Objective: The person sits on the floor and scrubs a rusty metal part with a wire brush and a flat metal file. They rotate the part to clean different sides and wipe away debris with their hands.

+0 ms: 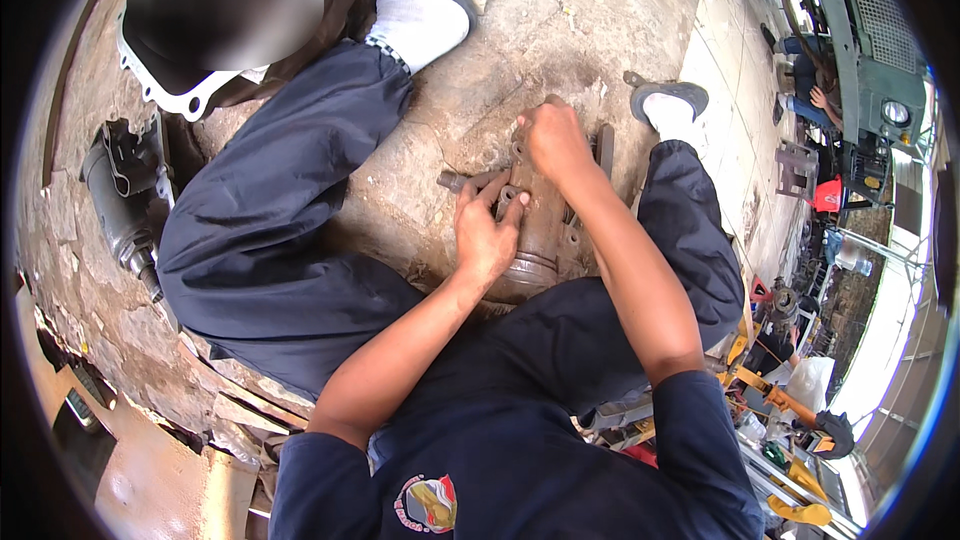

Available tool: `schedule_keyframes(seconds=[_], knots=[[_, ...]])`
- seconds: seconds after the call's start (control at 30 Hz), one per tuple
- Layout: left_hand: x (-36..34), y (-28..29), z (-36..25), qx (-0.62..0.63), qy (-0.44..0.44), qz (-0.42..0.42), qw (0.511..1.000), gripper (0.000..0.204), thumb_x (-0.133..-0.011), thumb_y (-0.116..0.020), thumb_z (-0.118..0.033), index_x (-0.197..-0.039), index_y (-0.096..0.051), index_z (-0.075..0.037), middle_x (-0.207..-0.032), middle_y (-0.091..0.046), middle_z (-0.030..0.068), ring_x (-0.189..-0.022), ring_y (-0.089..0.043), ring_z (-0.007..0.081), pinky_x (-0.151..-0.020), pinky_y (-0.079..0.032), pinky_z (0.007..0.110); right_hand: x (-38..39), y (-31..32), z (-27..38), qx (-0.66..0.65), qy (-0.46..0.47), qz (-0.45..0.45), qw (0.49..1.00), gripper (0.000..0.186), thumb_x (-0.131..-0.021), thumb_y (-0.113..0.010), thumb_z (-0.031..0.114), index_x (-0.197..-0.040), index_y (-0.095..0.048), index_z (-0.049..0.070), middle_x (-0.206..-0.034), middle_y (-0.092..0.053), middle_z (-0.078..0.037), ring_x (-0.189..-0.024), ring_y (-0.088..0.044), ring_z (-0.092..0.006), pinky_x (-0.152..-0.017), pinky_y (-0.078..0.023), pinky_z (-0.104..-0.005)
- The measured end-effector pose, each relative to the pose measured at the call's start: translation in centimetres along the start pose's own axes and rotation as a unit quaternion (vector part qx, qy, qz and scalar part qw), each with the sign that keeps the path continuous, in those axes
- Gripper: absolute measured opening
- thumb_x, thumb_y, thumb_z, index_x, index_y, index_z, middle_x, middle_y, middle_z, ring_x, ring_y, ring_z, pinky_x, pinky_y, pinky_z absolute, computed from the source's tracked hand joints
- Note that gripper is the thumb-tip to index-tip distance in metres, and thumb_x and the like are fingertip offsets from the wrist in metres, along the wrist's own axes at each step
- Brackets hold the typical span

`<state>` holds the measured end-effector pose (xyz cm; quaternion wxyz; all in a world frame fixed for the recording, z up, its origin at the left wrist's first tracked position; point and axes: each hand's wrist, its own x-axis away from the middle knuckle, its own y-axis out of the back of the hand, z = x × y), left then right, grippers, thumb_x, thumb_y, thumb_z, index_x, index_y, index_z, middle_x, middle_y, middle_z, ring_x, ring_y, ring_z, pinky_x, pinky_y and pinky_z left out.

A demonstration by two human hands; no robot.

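Observation:
On the ground between my legs lies a brown, dirty metal cylinder (543,220) with a banded near end, round bosses and side fittings. My left hand (484,240) is on its left side, thumb and fingers closed around a ring-like boss (508,198). A short stub (452,181) sticks out to the left beyond those fingers. At the cylinder's far end, my right hand (556,143) is curled into a fist. Whatever is inside that fist is hidden. Just right of the right wrist is a dark, narrow metal bar (605,148).
A large metal housing with a flanged rim (190,103) stands at the far left. Below it lies a dark motor-like cylinder (125,205). Sheet-metal scraps (170,480) are at the near left. Tools and parts crowd the right, beside a green vehicle (885,90) and another person (808,80).

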<state>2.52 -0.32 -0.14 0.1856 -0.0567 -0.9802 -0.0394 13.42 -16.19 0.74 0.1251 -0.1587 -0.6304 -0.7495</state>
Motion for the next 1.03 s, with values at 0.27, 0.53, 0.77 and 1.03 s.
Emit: schedule_keyframes(seconds=[0.27, 0.53, 0.77, 1.03], knots=[[0.0, 0.0, 0.4, 0.005, -0.001, -0.001, 1.000, 0.043, -0.095, -0.077, -0.022, -0.132, -0.072, 0.000, -0.132, -0.067, 0.0230, -0.124, -0.064, 0.0389, -0.110, -0.048, 0.045, 2.5, 1.7, 1.2, -0.049, 0.052, -0.019, 0.997, 0.023, -0.099, -0.065, 0.010, -0.109, -0.075, -0.008, -0.122, -0.062, -0.035, -0.110, -0.067, -0.0480, -0.096, -0.054, -0.0552], [0.3, -0.4, 0.9, 0.007, 0.001, -0.013, 1.000, 0.042, -0.095, -0.078, -0.022, -0.131, -0.073, -0.001, -0.129, -0.067, 0.0228, -0.124, -0.063, 0.0394, -0.109, -0.048, 0.044, 4.2, 0.4, 0.2, -0.042, 0.097, -0.040, 0.994, 0.026, -0.101, -0.063, 0.014, -0.117, -0.072, -0.004, -0.115, -0.063, -0.033, -0.107, -0.067, -0.0485, -0.093, -0.054, -0.0550], [0.0, 0.1, 0.9, 0.025, 0.017, -0.012, 0.999, 0.044, -0.094, -0.078, -0.022, -0.133, -0.072, -0.001, -0.129, -0.066, 0.0228, -0.124, -0.064, 0.0374, -0.110, -0.048, 0.043, 5.4, 0.1, 1.4, -0.070, 0.096, -0.072, 0.990, 0.022, -0.101, -0.064, 0.012, -0.112, -0.074, -0.005, -0.116, -0.066, -0.030, -0.102, -0.066, -0.0454, -0.090, -0.054, -0.0520], [0.2, 0.4, -0.1, 0.034, 0.032, -0.008, 0.999, 0.041, -0.093, -0.078, -0.018, -0.131, -0.074, -0.004, -0.131, -0.066, 0.0224, -0.125, -0.062, 0.0382, -0.110, -0.048, 0.045, 2.8, 0.6, 1.5, 0.004, 0.063, 0.008, 0.998, 0.025, -0.105, -0.060, 0.015, -0.115, -0.074, -0.004, -0.117, -0.063, -0.032, -0.116, -0.065, -0.0509, -0.094, -0.057, -0.0508]])
